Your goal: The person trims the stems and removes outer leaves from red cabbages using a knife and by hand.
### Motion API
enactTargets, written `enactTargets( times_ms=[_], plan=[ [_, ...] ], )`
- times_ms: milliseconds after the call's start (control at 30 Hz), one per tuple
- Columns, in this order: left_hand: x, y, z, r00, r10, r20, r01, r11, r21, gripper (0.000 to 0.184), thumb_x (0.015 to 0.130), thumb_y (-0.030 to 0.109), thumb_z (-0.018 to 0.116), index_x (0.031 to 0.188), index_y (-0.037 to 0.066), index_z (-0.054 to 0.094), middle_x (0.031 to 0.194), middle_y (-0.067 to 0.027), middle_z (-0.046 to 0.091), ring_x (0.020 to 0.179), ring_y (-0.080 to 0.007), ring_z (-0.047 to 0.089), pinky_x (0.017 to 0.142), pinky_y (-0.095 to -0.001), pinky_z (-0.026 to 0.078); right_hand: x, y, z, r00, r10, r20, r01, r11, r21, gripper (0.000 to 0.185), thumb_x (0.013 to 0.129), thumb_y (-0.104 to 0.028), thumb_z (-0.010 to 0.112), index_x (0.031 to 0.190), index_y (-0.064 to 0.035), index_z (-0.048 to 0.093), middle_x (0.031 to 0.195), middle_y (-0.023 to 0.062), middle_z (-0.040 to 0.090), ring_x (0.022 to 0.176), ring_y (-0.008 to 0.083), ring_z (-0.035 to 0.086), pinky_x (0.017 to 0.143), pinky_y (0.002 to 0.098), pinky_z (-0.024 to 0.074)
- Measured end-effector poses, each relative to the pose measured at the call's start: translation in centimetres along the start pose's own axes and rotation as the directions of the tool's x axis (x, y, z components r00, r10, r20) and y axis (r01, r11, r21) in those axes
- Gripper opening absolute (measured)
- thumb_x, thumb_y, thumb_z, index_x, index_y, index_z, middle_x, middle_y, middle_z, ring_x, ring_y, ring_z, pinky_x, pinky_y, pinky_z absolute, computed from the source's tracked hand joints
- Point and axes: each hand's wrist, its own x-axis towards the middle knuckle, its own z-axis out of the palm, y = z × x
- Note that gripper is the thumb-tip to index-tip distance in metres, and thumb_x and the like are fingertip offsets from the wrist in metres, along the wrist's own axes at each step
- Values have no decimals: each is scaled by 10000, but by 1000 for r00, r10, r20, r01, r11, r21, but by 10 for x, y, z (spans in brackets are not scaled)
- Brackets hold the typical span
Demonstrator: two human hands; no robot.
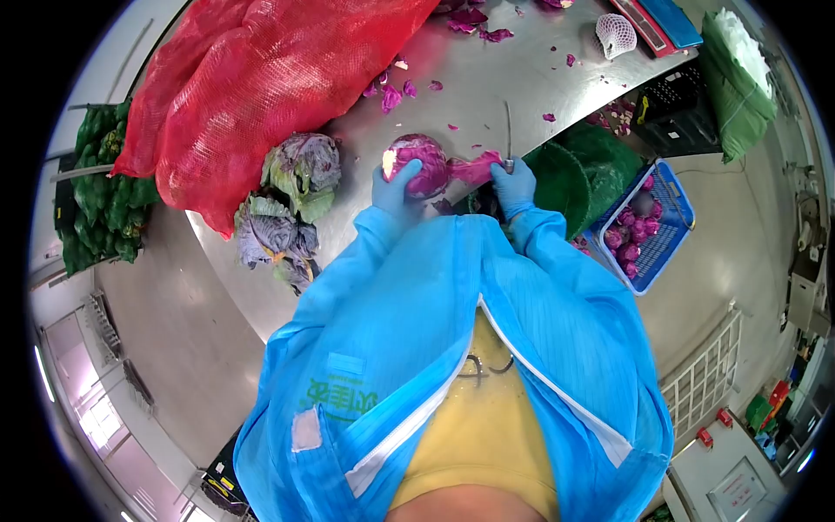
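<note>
While the left hand point(393, 186) grips the purple cabbage point(428, 163) at the near edge of the bench point(474, 83), thumb over its side and remaining fingers largely hidden, the right hand point(515, 184) closes its fingers on a knife point(509, 130) and a loose leaf point(474, 169) extending to the cabbage. The blade points away from the body, presumably so that the handle can share the grip with the leaf. The green bin point(567, 178) and blue crate point(684, 196) holding purple heads stand beyond the right hand, apparently for short reach, with leafy cabbages point(304, 170) on the opposite side.
</note>
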Motion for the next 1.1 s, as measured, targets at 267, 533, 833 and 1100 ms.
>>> enactTargets(
  times_ms=[267, 533, 833, 1100],
  plan=[
    [14, -14, -5, 905, 323, 276, -418, 793, 442, 954, 557, 141, 822, 1324, 74, 260, 1213, -150, 448, 1105, -289, 488, 892, -401, 471, 16, 14, -35, 989, -84, -122, 73, 993, -94, 568, 714, -402, 709, 1142, -70, 537, 908, 147, 640, 790, 237, 631, 731, 350, 494],
    [3, -4, 14, 864, 295, 408, -498, 385, 777, 1010, 481, 281, 852, 1253, 14, 259, 1176, -177, 434, 1101, -276, 472, 940, -369, 414, -5, -53, -19, 855, -414, 312, 446, 894, -35, 580, 784, -442, 625, 1234, -96, 506, 1046, 157, 603, 938, 281, 600, 801, 354, 475],
    [28, -19, -7, 714, 414, 565, -683, 234, 692, 1055, 463, 312, 845, 1301, 18, 275, 1311, -190, 326, 1229, -320, 353, 1018, -378, 348, 10, -53, -25, 741, -297, 602, 561, 767, -312, 511, 904, -469, 372, 1384, -325, 274, 996, 130, 625, 843, 342, 601, 719, 422, 474],
    [31, -22, -9, 806, 376, 456, -589, 432, 684, 1086, 455, 291, 861, 1317, 18, 260, 1253, -178, 333, 1146, -305, 438, 965, -366, 408, 6, -58, -29, 738, -256, 624, 583, 707, -400, 500, 914, -447, 367, 1387, -334, 254, 995, 135, 623, 822, 330, 607, 675, 417, 474]
  ],
)
